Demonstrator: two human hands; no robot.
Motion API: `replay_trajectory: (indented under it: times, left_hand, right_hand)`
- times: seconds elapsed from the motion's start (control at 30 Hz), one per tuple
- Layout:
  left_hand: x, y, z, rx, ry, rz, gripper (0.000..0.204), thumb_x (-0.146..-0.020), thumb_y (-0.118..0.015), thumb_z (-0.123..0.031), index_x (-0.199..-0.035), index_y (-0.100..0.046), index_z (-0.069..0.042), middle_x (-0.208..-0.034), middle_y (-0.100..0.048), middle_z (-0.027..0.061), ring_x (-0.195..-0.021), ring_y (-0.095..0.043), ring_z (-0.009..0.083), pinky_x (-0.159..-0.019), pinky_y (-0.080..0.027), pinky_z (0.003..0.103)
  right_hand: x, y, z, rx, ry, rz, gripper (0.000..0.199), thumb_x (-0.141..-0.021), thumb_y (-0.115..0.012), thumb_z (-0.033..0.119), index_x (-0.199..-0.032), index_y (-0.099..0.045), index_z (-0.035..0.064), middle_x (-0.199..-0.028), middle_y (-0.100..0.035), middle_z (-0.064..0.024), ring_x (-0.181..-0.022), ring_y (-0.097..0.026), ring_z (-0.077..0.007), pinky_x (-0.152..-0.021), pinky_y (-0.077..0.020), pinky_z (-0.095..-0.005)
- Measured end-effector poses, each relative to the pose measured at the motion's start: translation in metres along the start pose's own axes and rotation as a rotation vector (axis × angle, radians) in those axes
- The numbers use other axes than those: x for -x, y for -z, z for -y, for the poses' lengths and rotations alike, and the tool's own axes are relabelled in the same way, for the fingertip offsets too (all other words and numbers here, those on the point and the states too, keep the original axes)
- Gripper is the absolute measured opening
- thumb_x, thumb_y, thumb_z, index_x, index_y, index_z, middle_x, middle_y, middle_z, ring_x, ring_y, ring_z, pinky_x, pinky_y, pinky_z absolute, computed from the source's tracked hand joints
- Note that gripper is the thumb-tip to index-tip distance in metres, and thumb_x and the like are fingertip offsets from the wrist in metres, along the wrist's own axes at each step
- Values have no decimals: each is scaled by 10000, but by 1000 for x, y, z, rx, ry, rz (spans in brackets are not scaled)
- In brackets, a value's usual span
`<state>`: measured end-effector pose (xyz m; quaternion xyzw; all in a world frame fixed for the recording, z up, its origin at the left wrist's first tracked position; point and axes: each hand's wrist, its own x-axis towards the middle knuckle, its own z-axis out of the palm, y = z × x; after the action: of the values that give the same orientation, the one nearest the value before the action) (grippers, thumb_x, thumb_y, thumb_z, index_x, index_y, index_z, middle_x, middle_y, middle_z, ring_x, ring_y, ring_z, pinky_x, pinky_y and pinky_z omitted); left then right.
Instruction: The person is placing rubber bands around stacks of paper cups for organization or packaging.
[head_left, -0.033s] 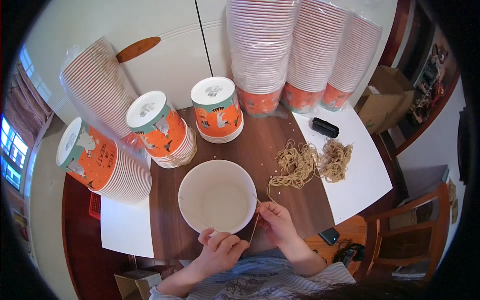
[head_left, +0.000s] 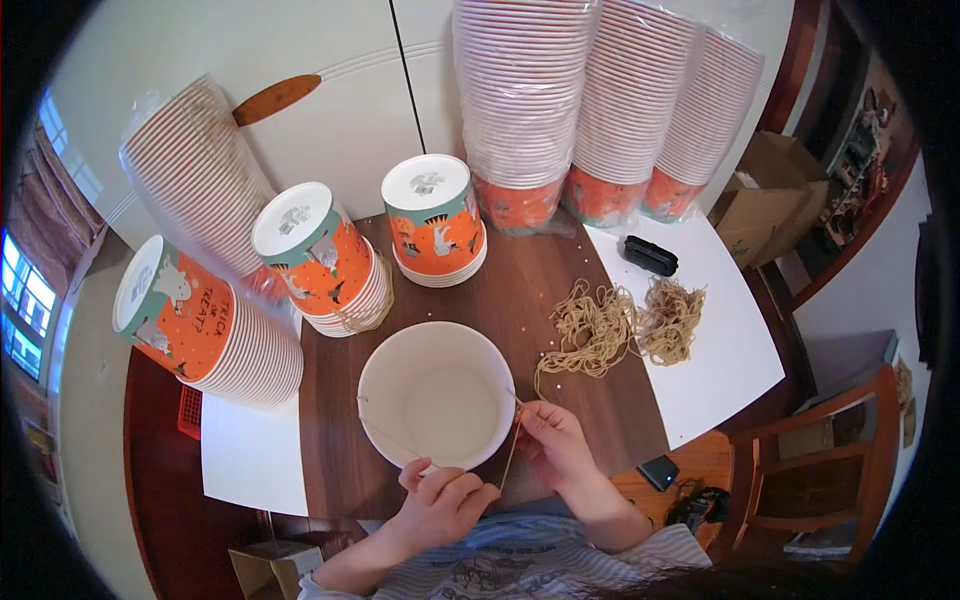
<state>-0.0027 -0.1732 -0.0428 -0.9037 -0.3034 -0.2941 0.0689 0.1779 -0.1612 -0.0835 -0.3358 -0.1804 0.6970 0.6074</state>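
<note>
A white-lined paper bucket (head_left: 436, 398) stands upright on the table in front of me, its mouth facing up. A tan cord (head_left: 392, 437) runs from the bucket's left wall across its mouth to my left hand (head_left: 448, 505). The fingers of that hand are closed on the cord at the near rim. Beside the right rim, my right hand (head_left: 552, 445) pinches the cord where it comes through the wall. A stretch of cord hangs between both hands. Right of the bucket lie loose tangles of tan cord (head_left: 592, 330).
Upside-down stacks of orange printed buckets (head_left: 433, 225) stand at the back and left, with plastic-wrapped stacks (head_left: 525, 110) behind. A small black case (head_left: 650, 256) lies on the white board (head_left: 735, 355) at right. A wooden chair (head_left: 815, 475) and a cardboard box (head_left: 770, 195) are beyond the table.
The bucket has shifted very slightly toward me. Both hands keep nearly the same place and hold on the cord.
</note>
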Motion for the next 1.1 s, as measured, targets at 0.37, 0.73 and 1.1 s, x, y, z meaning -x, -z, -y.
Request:
replay_trajectory:
  times: [0.37,0.73,1.1]
  left_hand:
    - [11,12,19,97,-109,114,137,-637,-651,-212,-768,-611,-227,-882,-480,-78,-942,-423,90,-878,-271,361]
    - [8,33,34,-11,124,102,135,-631,-651,-159,-741,-573,-161,-918,-536,-30,-898,-477,163,-778,-334,343]
    - [-9,-18,-9,210,238,17,310,-712,-603,-77,-1006,-536,-3,-1038,-552,126,-913,-556,233,-813,-413,361]
  right_hand:
    - [-18,10,12,29,-161,105,84,-846,-538,137,-884,-575,72,-774,-558,27,-681,-492,-62,-616,-395,-191]
    - [-16,5,-7,553,153,101,41,-801,-583,41,-815,-544,43,-773,-545,25,-687,-489,-30,-617,-403,-176]
    - [-2,1,-13,300,78,136,125,-773,-624,41,-821,-509,56,-778,-540,16,-685,-498,-41,-605,-403,-174]
